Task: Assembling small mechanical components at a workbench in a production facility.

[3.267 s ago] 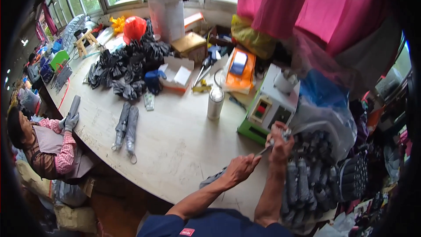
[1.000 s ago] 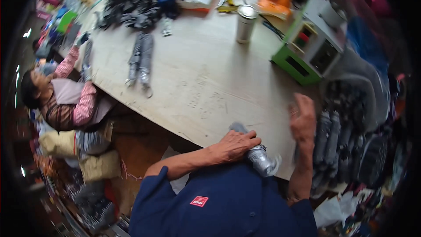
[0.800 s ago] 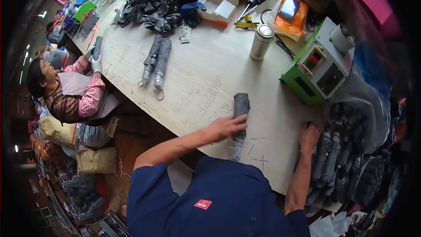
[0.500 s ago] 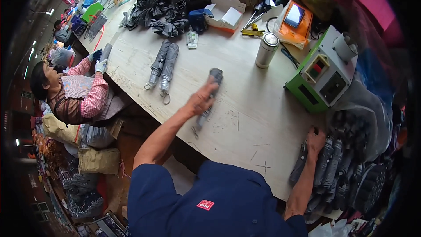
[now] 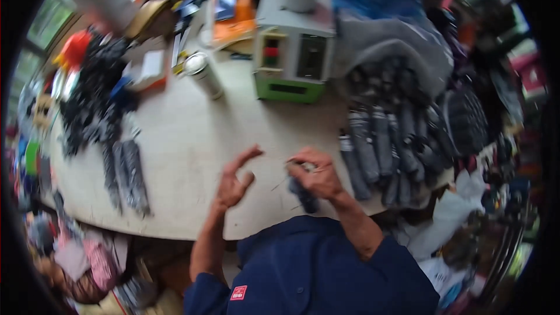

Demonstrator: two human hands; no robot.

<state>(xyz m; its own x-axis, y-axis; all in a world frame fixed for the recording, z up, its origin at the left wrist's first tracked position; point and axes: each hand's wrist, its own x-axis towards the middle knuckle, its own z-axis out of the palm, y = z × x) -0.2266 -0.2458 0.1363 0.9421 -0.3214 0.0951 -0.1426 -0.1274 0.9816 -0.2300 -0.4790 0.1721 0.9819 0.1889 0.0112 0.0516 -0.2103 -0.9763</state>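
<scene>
Lay folded, two dark umbrellas (image 5: 125,176), far to the left of the green-based machine (image 5: 293,52) on the table (image 5: 186,140), with a metal can (image 5: 203,74) just left of that machine. Hovered open and empty, the left hand (image 5: 234,179), below and left of the machine, fingers spread; closed around the top end of a folded dark umbrella (image 5: 303,193), the right hand (image 5: 318,174), directly below the machine near the table's front edge. Best handled, by this look, with the free hand brought in to steady the lower end, clear of the heap of folded umbrellas (image 5: 388,140) lying right of the machine.
</scene>
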